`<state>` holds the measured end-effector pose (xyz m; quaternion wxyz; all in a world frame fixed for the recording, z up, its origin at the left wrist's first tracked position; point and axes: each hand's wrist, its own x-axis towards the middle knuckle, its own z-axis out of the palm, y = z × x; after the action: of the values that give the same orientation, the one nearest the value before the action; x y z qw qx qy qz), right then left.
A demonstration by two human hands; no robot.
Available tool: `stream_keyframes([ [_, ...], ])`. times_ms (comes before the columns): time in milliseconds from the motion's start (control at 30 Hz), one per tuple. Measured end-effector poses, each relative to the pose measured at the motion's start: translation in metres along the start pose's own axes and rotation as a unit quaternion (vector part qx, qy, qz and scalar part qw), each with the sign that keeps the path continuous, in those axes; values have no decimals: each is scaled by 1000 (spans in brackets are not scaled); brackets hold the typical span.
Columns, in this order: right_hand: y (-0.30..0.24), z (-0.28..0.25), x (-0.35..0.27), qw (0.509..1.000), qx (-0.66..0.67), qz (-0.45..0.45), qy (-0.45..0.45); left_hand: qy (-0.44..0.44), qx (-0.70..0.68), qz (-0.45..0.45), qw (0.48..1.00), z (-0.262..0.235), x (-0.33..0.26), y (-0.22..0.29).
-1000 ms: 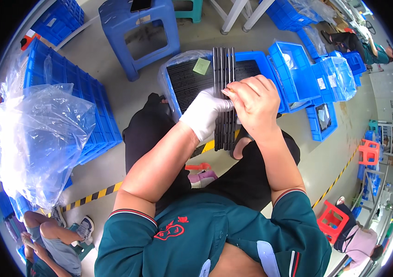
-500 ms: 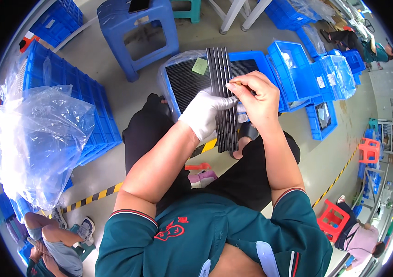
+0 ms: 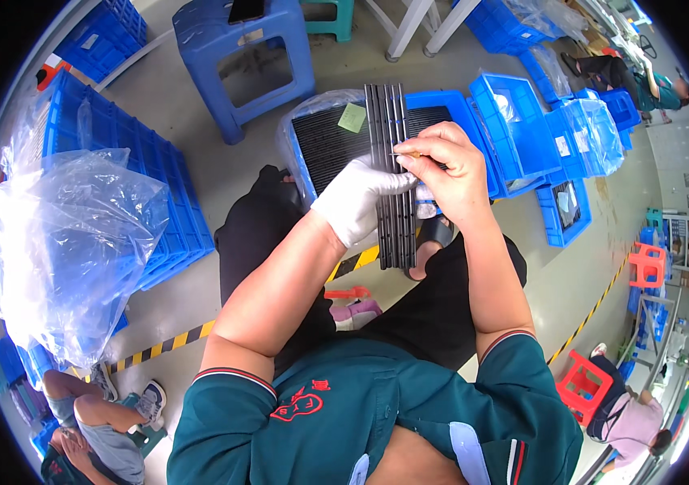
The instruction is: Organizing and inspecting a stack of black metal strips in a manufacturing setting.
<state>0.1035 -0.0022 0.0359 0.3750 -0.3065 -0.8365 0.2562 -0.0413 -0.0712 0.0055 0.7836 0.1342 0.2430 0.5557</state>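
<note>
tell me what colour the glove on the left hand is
White; the glove on the left hand shows best in the head view.

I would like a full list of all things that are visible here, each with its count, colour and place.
long slotted strips: a bundle of about four, black, held upright in front of the person
small thin tool: one, yellowish, at the right fingertips against the strips
crate of dark parts: one, blue, plastic-lined, on the floor behind the strips
plastic stool: one, blue, top centre
stacked crates: several, blue, left
clear plastic bag: one, over the left crates
open crates: several, blue, right
small stools: two, red, right edge
hazard tape: yellow-black, on the floor
other people: two or three, at the picture's edges
left hand: white glove, gripping the strips
right hand: bare, pinching the tool
</note>
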Motion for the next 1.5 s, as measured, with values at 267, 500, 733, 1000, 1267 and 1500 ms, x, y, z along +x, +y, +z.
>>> stream_keyframes([
  [267,-20,4,3,969,-195,-150,10,24,90,23,995,-8,5,-10],
  [500,-27,-6,5,994,-51,-72,70,65,34,22,997,7,1,-2],
  [733,-8,5,1,999,1,26,40,47,15,5,999,9,2,-2],
  [1000,-25,11,5,967,-200,-157,34,42,67,46,996,-10,8,-13],
  [1267,-19,10,4,989,-111,-89,42,52,62,54,995,-7,8,-11],
  [1500,-18,9,2,999,-11,21,27,72,27,14,997,1,7,-11],
])
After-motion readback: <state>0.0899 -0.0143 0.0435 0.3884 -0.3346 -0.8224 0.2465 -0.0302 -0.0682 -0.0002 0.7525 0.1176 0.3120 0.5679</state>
